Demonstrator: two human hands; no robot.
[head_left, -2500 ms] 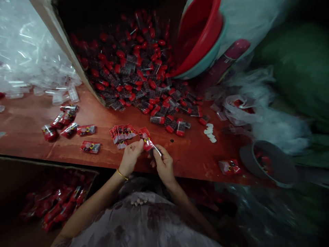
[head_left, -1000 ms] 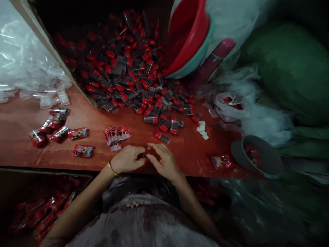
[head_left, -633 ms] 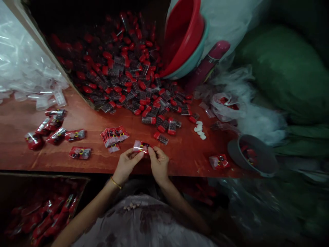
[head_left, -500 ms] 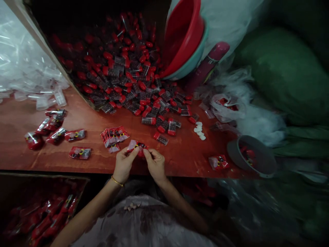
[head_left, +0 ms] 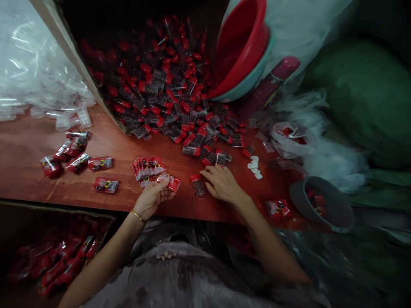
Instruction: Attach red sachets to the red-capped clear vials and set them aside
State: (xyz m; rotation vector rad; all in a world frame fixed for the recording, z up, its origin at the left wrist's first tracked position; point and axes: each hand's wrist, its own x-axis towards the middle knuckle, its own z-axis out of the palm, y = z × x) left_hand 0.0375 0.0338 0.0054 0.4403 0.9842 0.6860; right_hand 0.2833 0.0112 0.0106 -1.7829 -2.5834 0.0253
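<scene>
My left hand [head_left: 152, 199] pinches a small red printed plastic wrapper [head_left: 173, 183] between thumb and fingers. A fanned stack of similar wrappers [head_left: 149, 166] lies just behind it on the table. My right hand [head_left: 221, 183] is palm down with its fingers apart, beside a clear red-capped tube [head_left: 198, 186] with dark contents. Its fingertips are close to this tube; whether they touch it I cannot tell. Many more such tubes [head_left: 184, 107] spill from a cardboard box behind my hands.
Wrapped tubes [head_left: 105, 185] lie to the left, with more in a lower box [head_left: 64, 256]. Clear empty cups [head_left: 84, 116] are heaped at the far left. Red and teal basins [head_left: 261, 25], a purple flask [head_left: 272, 81], white pieces [head_left: 254, 167] and a grey bowl [head_left: 297, 199] stand right.
My right hand has let go of the wrapper and moved right, beside a loose tube. The wrapper stays in my left hand. The whole view has shifted slightly.
</scene>
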